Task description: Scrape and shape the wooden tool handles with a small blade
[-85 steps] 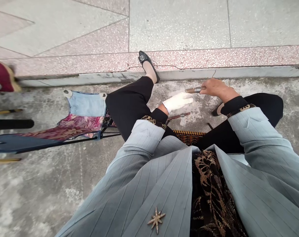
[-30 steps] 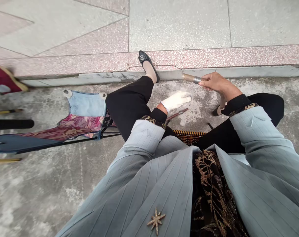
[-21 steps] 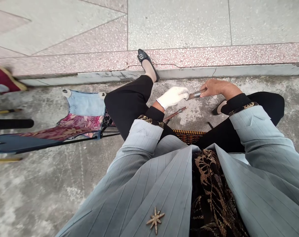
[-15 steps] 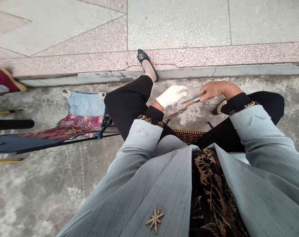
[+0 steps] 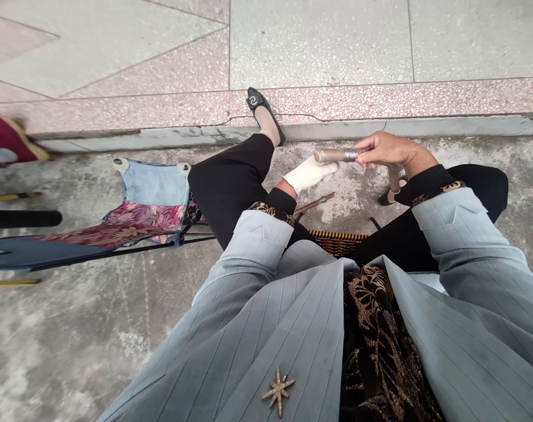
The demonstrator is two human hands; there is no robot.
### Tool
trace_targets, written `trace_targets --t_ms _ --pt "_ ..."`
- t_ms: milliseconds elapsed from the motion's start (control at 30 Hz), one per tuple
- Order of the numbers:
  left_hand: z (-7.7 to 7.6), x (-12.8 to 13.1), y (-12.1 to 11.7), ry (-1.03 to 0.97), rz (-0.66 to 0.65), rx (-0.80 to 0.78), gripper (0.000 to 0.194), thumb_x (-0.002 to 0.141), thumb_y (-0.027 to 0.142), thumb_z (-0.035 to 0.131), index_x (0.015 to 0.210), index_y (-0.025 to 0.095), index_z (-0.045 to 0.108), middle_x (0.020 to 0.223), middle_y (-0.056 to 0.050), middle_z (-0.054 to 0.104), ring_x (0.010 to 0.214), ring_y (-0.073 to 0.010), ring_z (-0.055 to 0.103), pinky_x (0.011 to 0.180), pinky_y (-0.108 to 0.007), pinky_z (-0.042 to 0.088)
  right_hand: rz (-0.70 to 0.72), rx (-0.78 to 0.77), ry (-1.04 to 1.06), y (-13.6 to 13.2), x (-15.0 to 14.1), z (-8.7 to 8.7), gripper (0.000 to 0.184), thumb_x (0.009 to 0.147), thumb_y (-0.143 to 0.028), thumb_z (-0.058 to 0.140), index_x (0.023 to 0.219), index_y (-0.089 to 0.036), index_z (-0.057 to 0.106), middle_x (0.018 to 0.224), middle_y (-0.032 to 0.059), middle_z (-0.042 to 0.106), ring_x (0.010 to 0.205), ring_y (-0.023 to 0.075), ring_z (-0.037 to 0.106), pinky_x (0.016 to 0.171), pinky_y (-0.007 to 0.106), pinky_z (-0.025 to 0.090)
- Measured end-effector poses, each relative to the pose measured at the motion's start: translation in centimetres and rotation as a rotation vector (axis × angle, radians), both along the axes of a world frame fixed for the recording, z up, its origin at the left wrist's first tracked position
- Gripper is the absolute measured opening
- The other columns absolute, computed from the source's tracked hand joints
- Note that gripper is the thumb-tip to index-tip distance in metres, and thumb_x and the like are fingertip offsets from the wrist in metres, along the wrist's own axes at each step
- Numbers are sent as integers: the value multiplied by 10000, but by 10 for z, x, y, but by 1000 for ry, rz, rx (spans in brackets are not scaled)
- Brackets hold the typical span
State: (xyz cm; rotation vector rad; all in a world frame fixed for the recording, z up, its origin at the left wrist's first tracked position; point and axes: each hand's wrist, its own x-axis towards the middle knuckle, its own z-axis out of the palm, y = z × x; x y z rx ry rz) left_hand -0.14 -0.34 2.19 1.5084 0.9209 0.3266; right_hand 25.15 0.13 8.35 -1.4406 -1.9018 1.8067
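Holding wire-bound tool [image 5: 331, 155], right hand [image 5: 383, 150], concrete [image 5: 353, 202] running to curb edge [image 5: 446, 127]

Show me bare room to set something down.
Bare: the tiles beyond the left shoe; the concrete between the cloth chair and jacket. Crowded between the knees: right hand gripping a wire-wrapped handle, gloved left hand, brown stick, wicker edge.

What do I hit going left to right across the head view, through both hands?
Maroon shoe → light-blue fabric panel → buckled black shoe → white-gloved left hand → wire-wrapped rod → bare right hand.
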Motion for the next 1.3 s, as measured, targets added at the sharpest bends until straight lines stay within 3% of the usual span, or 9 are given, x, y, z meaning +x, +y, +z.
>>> trace_targets --t_ms 133,267,467,667,833,967,1167,1300 --pt "-4 2 -3 9 -106 51 242 947 394 588 812 194 602 594 25 534 534 -110 466 565 -260 371 -131 61 -62 0 -2 -5 294 815 -498 782 863 -211 745 673 -6 596 621 136 496 638 304 420" --pt "-1 3 -3 118 -151 200 243 950 343 553 778 177 603 628 28 534 564 -107 455 603 -255 337 -161 76 -183 3 -6 -10 321 808 -505 797 790 -200 699 638 7 582 610 147 505 630 313 415" --pt "0 6 -2 219 -217 366 278 943 309 539 701 179 584 659 9 530 646 -141 466 674 -284 336 -124 69 -413 8 -8 -12 264 813 -437 825 833 -193 725 699 40 651 626 172 564 642 332 410" --pt "13 5 -4 249 -206 367 209 927 278 545 794 168 663 679 4 588 661 -151 512 679 -288 361 46 80 -615 9 -7 -11 180 869 -360 764 798 -196 740 632 34 605 622 171 546 634 336 366" --pt "30 3 -5 239 -155 318 197 936 224 555 796 151 674 658 15 601 667 -118 475 698 -269 361 289 -46 -488 12 1 -18 277 829 -482 785 812 -208 752 648 22 622 604 156 528 626 322 377" --pt "33 1 -3 206 -113 285 179 969 178 570 840 120 680 670 8 616 786 -113 467 768 -249 356 421 -160 -325 11 3 -14 366 816 -555 778 794 -192 740 621 16 612 580 143 514 627 322 402" --pt "27 0 0 98 -95 170 193 976 182 589 808 126 665 665 -2 620 790 -117 518 744 -243 369 412 -236 -149 8 1 -2 437 736 -624 842 830 -203 774 639 3 621 571 122 504 608 299 402" --pt "15 0 2 30 1 129 142 941 229 661 836 134 671 682 -9 630 767 -130 582 723 -248 403 264 -199 -22 6 4 0 420 716 -588 871 873 -209 779 656 -12 620 569 111 490 597 285 407"
